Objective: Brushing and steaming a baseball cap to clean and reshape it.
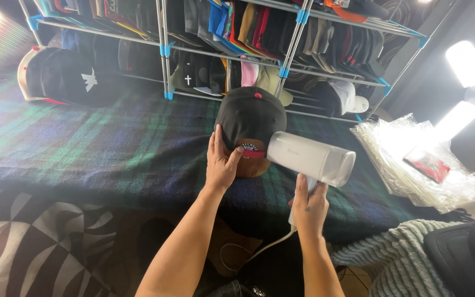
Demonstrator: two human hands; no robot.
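My left hand [221, 162] grips a black cap [248, 118] with a red top button and a brown brim, holding it up by the brim edge over the plaid-covered table [111, 148]. My right hand [309, 206] is closed around the handle of a white handheld steamer [311, 158]. The steamer's head points left at the cap's front, close to the red patch above the brim. A white cord hangs from the steamer's handle toward the floor.
A metal rack [281, 60] packed with several caps stands behind the table. More black caps [67, 77] lie at the far left. A stack of clear plastic bags [424, 165] sits at the right. A striped cloth [391, 258] lies lower right, a patterned rug [34, 247] lower left.
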